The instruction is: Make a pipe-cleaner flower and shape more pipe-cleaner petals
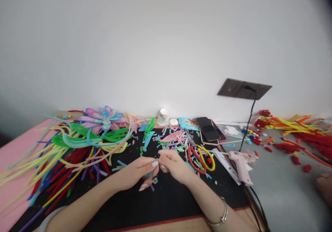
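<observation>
My left hand (142, 169) and my right hand (174, 163) meet over the black mat (140, 207), their fingertips pinched together. Within the curled fingers of my left hand sits a bluish pipe cleaner piece (149, 174), mostly hidden. My right thumb and forefinger close at the same spot, beside a small dark bit (157, 155) that I cannot make out. What lies between the right fingertips is covered. Short pipe cleaner cuttings (172, 138) in pink, purple, blue and green are scattered just beyond my hands.
Left lies a heap of long pipe cleaners (75, 156) with a pipe cleaner flower (106, 118). Scissors (202, 157) and a pink glue gun (241, 166) with a cord are at right. Behind stand a paper cup (164, 116) and a phone (208, 129). Another person's hand (324, 185) shows far right.
</observation>
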Available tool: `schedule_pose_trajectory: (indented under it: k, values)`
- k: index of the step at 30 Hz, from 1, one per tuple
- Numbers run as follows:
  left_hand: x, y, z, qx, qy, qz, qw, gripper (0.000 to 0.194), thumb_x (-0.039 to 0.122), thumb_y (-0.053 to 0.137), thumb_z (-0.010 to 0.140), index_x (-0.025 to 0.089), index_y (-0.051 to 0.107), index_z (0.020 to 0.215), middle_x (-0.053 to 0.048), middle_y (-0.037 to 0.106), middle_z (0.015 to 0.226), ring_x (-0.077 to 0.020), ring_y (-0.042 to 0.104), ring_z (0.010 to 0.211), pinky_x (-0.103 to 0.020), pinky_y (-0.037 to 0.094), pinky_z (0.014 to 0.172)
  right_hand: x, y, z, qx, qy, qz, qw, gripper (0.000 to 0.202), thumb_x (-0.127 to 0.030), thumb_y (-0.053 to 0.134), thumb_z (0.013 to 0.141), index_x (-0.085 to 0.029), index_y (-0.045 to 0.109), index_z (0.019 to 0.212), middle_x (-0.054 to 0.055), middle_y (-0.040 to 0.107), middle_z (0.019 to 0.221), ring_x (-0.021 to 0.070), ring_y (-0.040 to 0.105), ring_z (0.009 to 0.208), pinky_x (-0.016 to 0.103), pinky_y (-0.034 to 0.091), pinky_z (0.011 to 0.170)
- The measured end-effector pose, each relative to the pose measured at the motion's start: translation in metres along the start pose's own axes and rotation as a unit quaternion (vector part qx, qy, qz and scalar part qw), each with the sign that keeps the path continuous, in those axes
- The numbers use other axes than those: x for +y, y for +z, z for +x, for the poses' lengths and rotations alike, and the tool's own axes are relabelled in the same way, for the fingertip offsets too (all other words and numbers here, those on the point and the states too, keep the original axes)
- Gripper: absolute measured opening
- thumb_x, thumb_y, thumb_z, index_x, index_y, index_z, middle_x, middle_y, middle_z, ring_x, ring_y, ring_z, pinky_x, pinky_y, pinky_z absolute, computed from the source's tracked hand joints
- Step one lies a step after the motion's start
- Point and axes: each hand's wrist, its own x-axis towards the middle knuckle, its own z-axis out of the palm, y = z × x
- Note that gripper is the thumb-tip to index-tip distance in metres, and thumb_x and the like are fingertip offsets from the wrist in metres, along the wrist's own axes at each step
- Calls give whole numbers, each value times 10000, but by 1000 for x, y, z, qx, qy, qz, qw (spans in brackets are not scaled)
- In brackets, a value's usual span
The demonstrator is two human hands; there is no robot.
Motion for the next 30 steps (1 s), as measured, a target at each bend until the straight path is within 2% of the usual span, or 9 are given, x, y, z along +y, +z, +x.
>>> schedule_pose_trajectory:
  k: [4,10,13,16,20,22,24,26,30]
  values:
    - [-1,1,3,81,16,93,992,370,439,332,918,151,528,794,37,538,484,-96,481,438,-219,406,520,0,-1,0,24,-10,-65,998,399,-440,440,876,-177,406,578,-79,288,477,71,215,444,240,152,447]
    - [5,-2,5,135,49,277,950,347,341,443,886,152,594,637,-1,635,623,-113,584,601,-209,414,623,0,-6,0,28,1,-180,983,371,-343,408,896,-182,342,568,-67,296,516,76,254,478,230,193,466]
    - [7,-4,4,99,43,196,975,382,364,425,895,140,601,639,-19,659,619,-122,599,610,-219,426,646,-4,-6,-2,2,-11,-188,982,358,-334,390,903,-182,342,583,-64,296,531,80,262,493,226,205,471]
    - [2,-4,2,54,21,25,998,366,408,465,875,124,594,683,-29,649,574,-122,591,556,-223,432,599,-9,-2,-5,2,-56,-189,980,362,-359,384,910,-183,341,596,-60,300,553,83,279,516,224,231,492]
    - [-7,0,1,-6,-21,-204,979,338,438,553,812,139,534,656,30,521,416,-88,461,363,-207,386,449,-13,7,-9,19,-135,-223,965,364,-355,374,921,-179,363,602,-48,337,567,87,320,532,227,257,519]
    - [-6,2,2,-4,-15,-217,976,350,454,538,813,149,517,642,49,471,386,-82,412,335,-214,382,432,-12,8,-9,42,-160,-239,957,357,-334,387,915,-177,369,595,-47,341,565,85,324,527,230,255,522]
    - [-3,1,2,46,14,-103,994,364,444,485,849,147,529,644,25,515,431,-94,457,390,-224,402,482,-8,7,-6,68,-142,-226,961,352,-332,413,901,-174,380,588,-47,345,563,83,325,527,229,255,522]
    - [1,-1,2,115,54,111,986,381,385,423,893,143,551,627,-8,583,527,-107,523,501,-229,406,566,-3,5,-3,80,-76,-167,980,361,-360,434,882,-175,387,576,-54,339,537,76,301,496,224,241,491]
    - [-2,-6,2,174,140,458,861,350,230,348,922,150,576,668,-21,604,639,-128,549,624,-239,379,623,5,3,2,78,84,-8,993,347,-386,471,833,-184,389,563,-83,318,462,50,203,395,212,140,401]
